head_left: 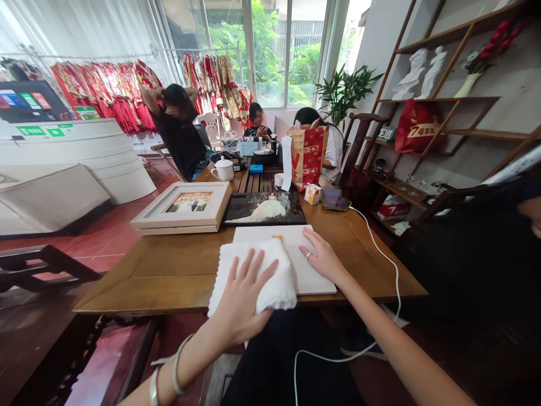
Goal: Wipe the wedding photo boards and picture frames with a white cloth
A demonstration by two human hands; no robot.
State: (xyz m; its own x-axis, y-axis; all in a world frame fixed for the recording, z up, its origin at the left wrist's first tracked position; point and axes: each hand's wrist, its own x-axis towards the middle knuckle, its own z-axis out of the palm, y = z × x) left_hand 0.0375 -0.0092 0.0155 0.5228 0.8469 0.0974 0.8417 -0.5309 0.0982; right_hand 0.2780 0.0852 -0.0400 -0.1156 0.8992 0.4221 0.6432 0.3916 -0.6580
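My left hand (pixel 243 301) lies flat and open on the cloth (pixel 279 286), fingers spread, gripping nothing. The cloth sits on the white board (pixel 315 282) at the table's (pixel 169 270) near edge, hanging slightly over it. My right hand (pixel 323 259) rests open on the board just beside the cloth, palm down. Beyond the board lie a dark picture (pixel 291 211) and a frame (pixel 186 206).
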